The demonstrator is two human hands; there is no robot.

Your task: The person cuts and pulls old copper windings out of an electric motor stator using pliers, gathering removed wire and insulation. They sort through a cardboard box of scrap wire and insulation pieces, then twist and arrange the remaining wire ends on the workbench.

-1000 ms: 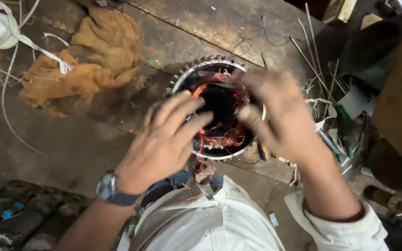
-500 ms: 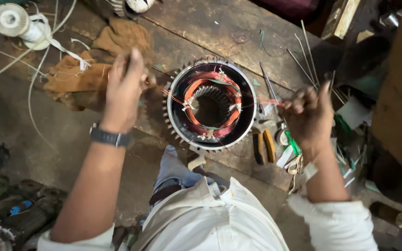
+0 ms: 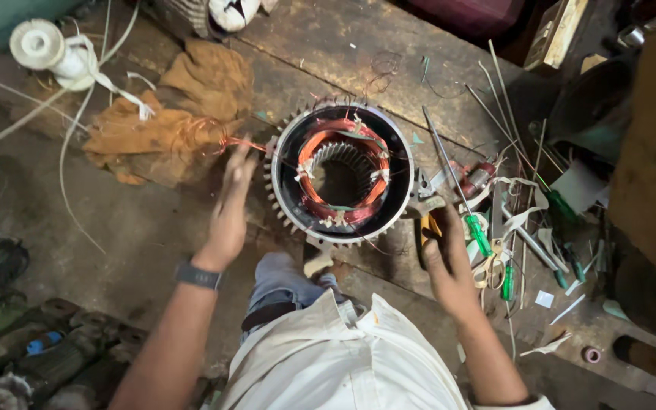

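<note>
On a grimy wooden floor (image 3: 328,45), the left hand (image 3: 231,209) lay open beside the motor stator (image 3: 341,173) while the right hand (image 3: 443,258) gripped pliers (image 3: 428,220).

Stator (image 3: 341,176), rag (image 3: 172,121) on floor (image 3: 115,228)

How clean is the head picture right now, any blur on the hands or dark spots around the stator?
Head view: the left hand is smeared by motion blur; the right hand is sharper. The stator and its copper windings are crisp and evenly lit, without glare. The right edge and lower left corner fall into deep shadow, and the wide lens bends the edges slightly.
</note>
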